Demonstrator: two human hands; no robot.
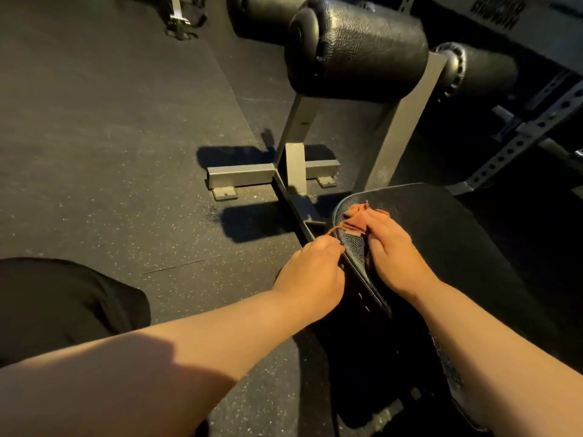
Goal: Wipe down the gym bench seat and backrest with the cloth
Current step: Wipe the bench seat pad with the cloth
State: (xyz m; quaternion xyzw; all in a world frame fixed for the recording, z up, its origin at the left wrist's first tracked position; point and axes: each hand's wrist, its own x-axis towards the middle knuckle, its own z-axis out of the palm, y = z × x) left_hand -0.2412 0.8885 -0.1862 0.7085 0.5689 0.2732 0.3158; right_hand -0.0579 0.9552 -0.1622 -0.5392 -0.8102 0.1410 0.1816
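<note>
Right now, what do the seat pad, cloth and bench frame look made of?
Seat pad: black vinyl or leatherette, probably; pebbled grain, glossy highlights.
Cloth: thin orange woven fabric, matte; creased, frayed thread at its edge.
Bench frame: square grey metal tube, likely painted steel, satin sheen.

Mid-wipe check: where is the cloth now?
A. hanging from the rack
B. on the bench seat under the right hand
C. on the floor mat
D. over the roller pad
B: the cloth lies bunched on the bench seat, the right hand resting on it, the left hand pinching its loose strand.
</note>
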